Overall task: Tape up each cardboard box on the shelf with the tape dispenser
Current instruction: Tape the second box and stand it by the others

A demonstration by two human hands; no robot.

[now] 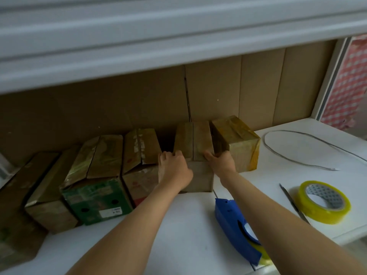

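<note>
Two bare forearms reach from the camera across a white shelf [178, 225] to a plain cardboard box [195, 153] standing in a row of boxes. The left hand [174, 167] grips the box's left front corner with curled fingers; the right hand [220, 161] clasps the right front corner, thumb lying on the closed top flaps. A green printed box [97, 197] stands further left, a yellow-taped box [238, 145] just to the right. The blue tape dispenser [234, 225] lies on the shelf beside the right forearm, with a roll of yellowish tape [323, 202] and a grey cable [309, 147] beyond. Brown cardboard lines the back wall [238, 86].
</note>
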